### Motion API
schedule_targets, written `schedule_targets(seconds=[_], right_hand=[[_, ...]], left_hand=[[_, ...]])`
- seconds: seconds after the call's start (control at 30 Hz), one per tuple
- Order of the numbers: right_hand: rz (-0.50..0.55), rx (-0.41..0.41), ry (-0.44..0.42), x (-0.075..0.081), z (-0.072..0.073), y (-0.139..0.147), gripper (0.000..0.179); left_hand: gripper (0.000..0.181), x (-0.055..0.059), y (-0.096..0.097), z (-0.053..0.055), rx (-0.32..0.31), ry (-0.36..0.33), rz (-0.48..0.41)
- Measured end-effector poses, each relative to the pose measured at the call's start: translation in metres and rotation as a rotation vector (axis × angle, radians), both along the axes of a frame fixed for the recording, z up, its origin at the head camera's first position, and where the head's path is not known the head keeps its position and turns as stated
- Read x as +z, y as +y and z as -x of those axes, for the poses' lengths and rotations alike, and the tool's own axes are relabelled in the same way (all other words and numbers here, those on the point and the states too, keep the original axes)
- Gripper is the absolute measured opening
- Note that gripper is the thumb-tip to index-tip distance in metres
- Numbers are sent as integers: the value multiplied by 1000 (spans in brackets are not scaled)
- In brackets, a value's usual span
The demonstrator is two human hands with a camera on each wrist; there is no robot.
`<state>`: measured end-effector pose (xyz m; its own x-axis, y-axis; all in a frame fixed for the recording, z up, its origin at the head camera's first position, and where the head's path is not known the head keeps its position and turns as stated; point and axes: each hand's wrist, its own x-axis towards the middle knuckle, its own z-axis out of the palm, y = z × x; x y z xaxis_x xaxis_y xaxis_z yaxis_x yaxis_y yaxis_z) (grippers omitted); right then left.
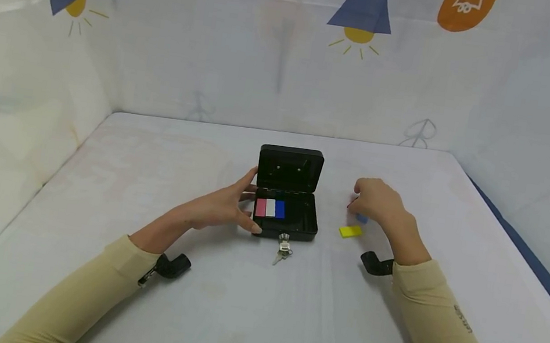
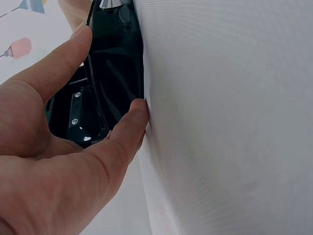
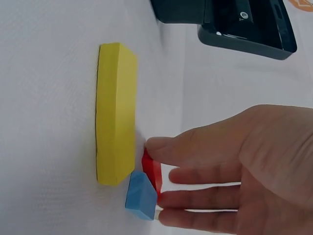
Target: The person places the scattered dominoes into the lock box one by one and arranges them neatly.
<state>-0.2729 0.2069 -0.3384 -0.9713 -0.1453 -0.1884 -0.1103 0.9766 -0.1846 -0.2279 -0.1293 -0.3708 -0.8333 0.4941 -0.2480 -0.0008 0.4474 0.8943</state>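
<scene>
1. The red block (image 3: 152,170) lies on the table (image 1: 147,177) to the right of the box (image 1: 284,219), touching a blue block (image 3: 141,196) and just beside a yellow block (image 3: 115,110).
2. The right hand (image 1: 378,203) pinches the red block: the thumb (image 3: 195,142) lies on top of it, and the fingers (image 3: 205,175) close in from beneath.
3. The box stands open, its lid (image 1: 290,168) upright, with 3 blocks (pink, white, blue) (image 1: 270,208) side by side in its left part. A key (image 1: 283,249) hangs from the front lock.
4. The left hand (image 1: 228,206) steadies the box: spread, relaxed fingers rest on its left wall, thumb at the front corner.
5. The step in hand looks like picking the red block for the box. The next move likely calls for a firm pinch, a lift clear of the blue and yellow blocks, then a carry left over the box rim.
</scene>
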Motion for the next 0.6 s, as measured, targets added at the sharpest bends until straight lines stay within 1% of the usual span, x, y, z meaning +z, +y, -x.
schedule_targets(seconds=[0.07,0.1,0.2,0.33,0.47,0.6], right_hand=[[-7,-27,-12,0,0,1,23],[-9,-40,-17,0,-1,1,22],[-17,-68,-30,1,-2,2,25],[-24,-78,-27,1,-3,4,25],[-15,-61,-24,0,-2,5,22],[2,-35,-12,-1,0,5,16]], left_hand=[[132,0,0,0,-2,-1,-2],[132,0,0,0,-3,-2,-2],[132,-1,0,0,-7,-4,-6],[132,-2,0,0,-6,5,3],[132,-2,0,0,-3,17,15],[132,-2,0,-1,4,25,26]])
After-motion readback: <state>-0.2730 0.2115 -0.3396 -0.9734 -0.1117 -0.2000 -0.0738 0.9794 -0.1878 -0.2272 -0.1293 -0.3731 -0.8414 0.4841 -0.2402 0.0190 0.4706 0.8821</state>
